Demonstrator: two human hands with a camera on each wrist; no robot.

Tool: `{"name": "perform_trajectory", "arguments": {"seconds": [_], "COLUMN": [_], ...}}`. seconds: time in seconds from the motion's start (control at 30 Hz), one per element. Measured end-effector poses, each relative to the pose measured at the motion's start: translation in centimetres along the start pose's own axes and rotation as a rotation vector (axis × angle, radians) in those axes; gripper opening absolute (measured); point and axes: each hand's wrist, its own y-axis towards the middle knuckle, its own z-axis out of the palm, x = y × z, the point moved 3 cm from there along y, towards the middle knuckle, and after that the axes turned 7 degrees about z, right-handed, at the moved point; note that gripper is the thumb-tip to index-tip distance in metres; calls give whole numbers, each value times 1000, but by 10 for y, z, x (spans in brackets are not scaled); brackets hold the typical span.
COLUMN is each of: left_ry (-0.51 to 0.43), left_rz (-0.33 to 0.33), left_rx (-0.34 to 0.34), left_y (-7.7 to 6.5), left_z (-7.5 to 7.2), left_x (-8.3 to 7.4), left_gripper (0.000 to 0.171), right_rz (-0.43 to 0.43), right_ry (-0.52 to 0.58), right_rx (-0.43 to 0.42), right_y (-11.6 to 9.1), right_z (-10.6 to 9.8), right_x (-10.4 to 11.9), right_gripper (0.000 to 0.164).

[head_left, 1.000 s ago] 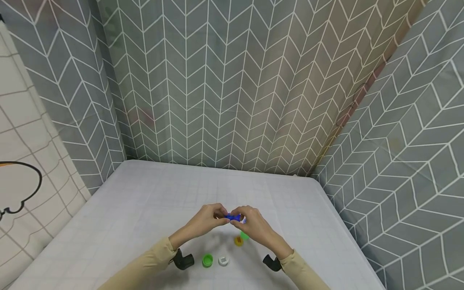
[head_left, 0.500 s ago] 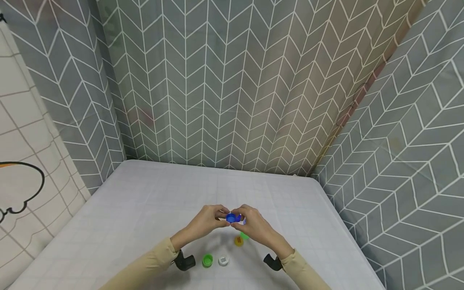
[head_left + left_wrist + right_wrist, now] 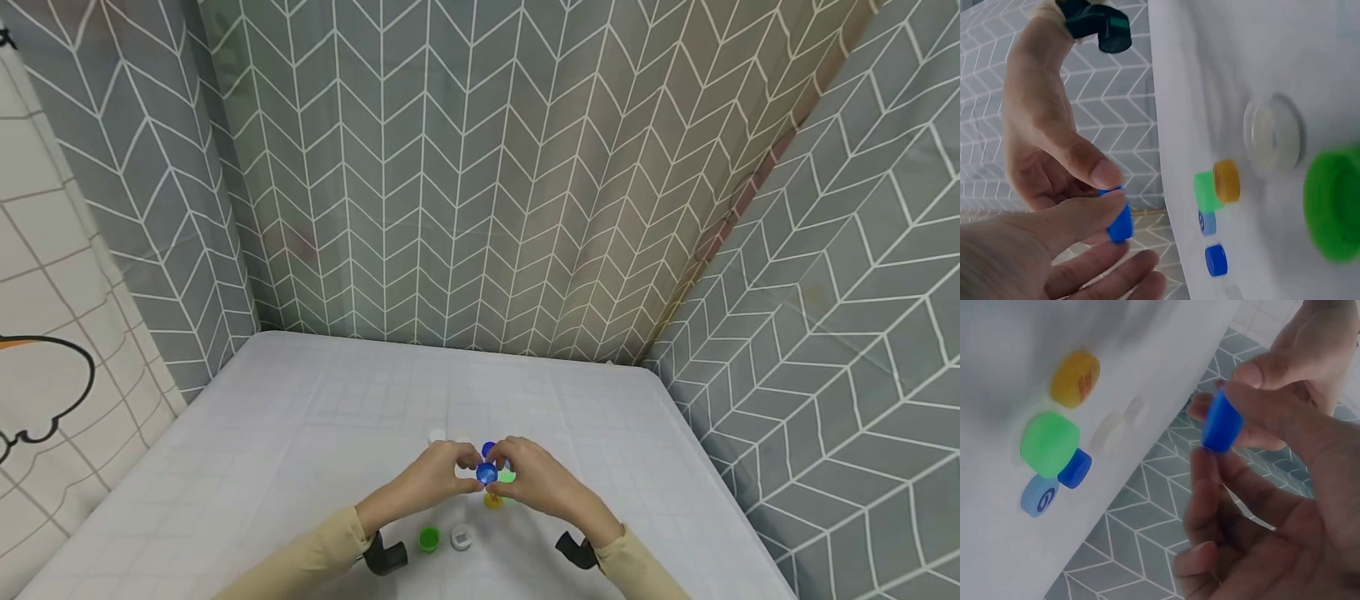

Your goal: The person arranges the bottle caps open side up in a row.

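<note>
A blue bottle cap [image 3: 487, 473] is held up above the white table, its hollow side facing the head camera. My left hand [image 3: 429, 481] pinches it from the left, and my right hand [image 3: 546, 481] pinches the other side with thumb and fingers. In the right wrist view the cap [image 3: 1222, 422] shows edge-on at my right thumb and index fingertip. The left wrist view has the thumbs partly covering the cap [image 3: 1121, 225]. Just beyond the hands, a second blue cap [image 3: 488, 449] lies on the table.
Nearer to me stand a dark green cap [image 3: 429, 539] and a white cap [image 3: 461, 538]. A yellow cap [image 3: 1075, 379], a light green cap [image 3: 1050, 445] and a light blue cap [image 3: 1040, 495] lie below the hands. Farther back are white caps [image 3: 437, 436]. Patterned curtains [image 3: 450, 167] surround the table.
Both hands have come slightly nearer to me with the blue cap. The cap has turned from edge-on to show its hollow side. The second blue cap and the far white caps have come into sight.
</note>
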Motion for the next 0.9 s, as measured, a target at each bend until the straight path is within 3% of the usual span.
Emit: {"name": "perform_trajectory", "arguments": {"seconds": [0.17,0.37,0.7,0.9], "left_ry": [90,186,262,266], "left_rz": [0,-17,-4,-3], "left_rx": [46,103,179,176], "left_y": [-5,-11,-16,-16], "left_z": [13,30,46,49], "left_x": [-8,-12,-12,-12], "left_gripper": [24,27,26,27], "right_rz": [-39,-13,-44,-43], "right_ry": [-50,-108,-112,-125], "right_rx": [67,143,200,207], "right_y": [-7,-15,-25,-25], "right_z": [5,16,35,38], "right_x": [2,1,0,-2], "right_gripper": [25,26,30,31]}}
